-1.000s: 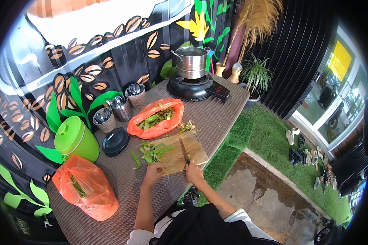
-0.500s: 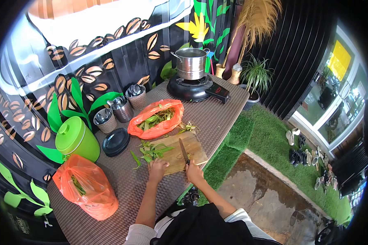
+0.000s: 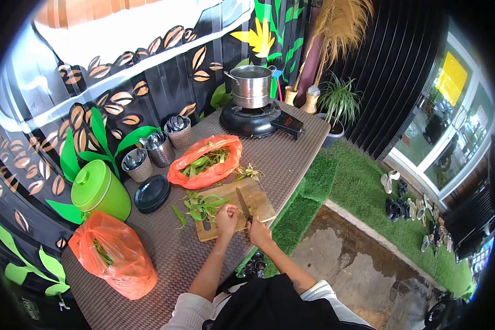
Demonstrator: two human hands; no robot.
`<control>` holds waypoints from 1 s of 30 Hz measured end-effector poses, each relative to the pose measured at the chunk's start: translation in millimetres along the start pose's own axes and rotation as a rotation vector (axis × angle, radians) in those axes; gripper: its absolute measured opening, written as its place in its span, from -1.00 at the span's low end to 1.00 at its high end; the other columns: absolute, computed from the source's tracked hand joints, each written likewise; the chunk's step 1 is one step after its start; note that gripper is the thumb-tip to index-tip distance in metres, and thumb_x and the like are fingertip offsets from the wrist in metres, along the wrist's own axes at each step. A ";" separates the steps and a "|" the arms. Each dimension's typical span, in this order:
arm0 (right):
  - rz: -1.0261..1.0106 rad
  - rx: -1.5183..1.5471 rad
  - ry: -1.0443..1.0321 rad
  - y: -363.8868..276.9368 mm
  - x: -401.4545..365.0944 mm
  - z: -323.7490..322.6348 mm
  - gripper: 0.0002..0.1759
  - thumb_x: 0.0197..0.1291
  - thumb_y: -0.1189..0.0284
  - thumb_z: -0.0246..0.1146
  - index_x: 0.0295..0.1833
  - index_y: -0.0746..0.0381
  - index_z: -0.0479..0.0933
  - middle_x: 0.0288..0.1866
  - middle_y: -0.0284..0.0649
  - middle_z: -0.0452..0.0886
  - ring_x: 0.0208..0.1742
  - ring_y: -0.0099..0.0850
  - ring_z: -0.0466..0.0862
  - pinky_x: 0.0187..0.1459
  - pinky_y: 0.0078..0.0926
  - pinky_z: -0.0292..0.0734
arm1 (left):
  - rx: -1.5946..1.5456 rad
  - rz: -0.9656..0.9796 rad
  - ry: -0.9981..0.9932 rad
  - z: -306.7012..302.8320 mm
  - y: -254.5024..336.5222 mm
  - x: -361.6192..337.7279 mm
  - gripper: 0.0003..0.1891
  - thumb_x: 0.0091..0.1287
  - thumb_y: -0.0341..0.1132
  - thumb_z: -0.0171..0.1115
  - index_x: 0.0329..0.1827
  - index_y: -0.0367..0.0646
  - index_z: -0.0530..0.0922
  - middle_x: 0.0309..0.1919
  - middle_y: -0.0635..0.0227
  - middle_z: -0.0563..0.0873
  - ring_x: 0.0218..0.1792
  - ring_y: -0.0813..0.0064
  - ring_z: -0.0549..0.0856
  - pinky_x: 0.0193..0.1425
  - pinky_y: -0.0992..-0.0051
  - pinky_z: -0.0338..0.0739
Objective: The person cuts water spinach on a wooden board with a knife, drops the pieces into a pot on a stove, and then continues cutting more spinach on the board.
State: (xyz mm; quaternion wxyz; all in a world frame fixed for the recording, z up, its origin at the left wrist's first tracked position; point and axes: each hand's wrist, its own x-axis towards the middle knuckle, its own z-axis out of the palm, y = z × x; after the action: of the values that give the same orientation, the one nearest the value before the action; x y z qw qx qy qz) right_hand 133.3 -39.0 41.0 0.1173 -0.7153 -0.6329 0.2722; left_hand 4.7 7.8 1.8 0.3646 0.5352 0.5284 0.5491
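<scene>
In my right hand [image 3: 259, 232] is the handle of a kitchen knife [image 3: 243, 201], its blade pointing away from me over the wooden cutting board [image 3: 255, 194]. My left hand [image 3: 226, 221] is above the near part of the board, fingers curled in; whatever they hold is too small to make out. Just beyond it, leafy green vegetables [image 3: 204, 204] lie across the board's left side and onto the table. Behind the board, an open orange plastic bag [image 3: 178, 177] holds more greens. Stem trimmings [image 3: 249, 172] lie at the board's far edge.
A metal pot [image 3: 251, 91] stands on a portable gas stove [image 3: 247, 122] at the far end. Along the wall are cutlery holders [image 3: 158, 148], dark plates [image 3: 152, 193] and a green lidded container [image 3: 100, 192]. Another orange bag [image 3: 126, 264] stands at the left.
My left hand has moved right, from the board's left edge to over the board near the knife, and its fingers have curled. My right hand keeps the knife in nearly the same place.
</scene>
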 end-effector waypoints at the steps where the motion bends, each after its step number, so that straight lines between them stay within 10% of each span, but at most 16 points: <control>1: -0.001 -0.005 0.003 0.7 0.3 0.5 -0.60 0.39 0.17 -0.05 0.05 0.31 0.25 -0.22 0.24 0.62 -0.11 0.17 0.64 -0.07 0.09 0.51 | 0.112 -0.001 0.030 -2.7 -1.1 -0.2 -0.84 0.12 -0.64 0.22 -0.23 -0.30 0.57 -0.38 0.23 0.68 -0.34 0.40 0.69 -0.21 0.48 0.56; 10: -0.077 -0.055 0.002 2.4 1.4 -4.5 -0.60 0.39 0.19 -0.05 0.01 0.35 0.26 -0.26 0.22 0.62 -0.17 0.15 0.66 -0.13 0.05 0.54 | 0.457 0.444 -0.246 -14.0 -0.7 18.5 -0.86 0.06 -0.56 0.22 -0.29 -0.29 0.61 -0.27 0.10 0.64 -0.08 0.04 0.56 0.05 0.23 0.46; 30: -0.138 -0.207 0.071 -3.7 19.4 11.5 -0.71 0.32 0.31 0.01 -0.01 0.29 0.25 -0.30 0.13 0.67 -0.23 0.02 0.72 -0.23 -0.07 0.64 | 0.469 0.322 -0.111 -2.3 -6.2 -1.0 -0.93 0.08 -0.51 0.29 -0.38 -0.32 0.61 -0.37 0.08 0.64 -0.25 0.07 0.57 -0.13 0.22 0.46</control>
State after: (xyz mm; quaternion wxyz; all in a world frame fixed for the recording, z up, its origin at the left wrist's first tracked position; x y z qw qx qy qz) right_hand 124.9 -21.6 28.7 0.0837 -0.6877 -0.7006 0.1710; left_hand 1.6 7.6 -4.1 0.1675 0.7110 0.5284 0.4326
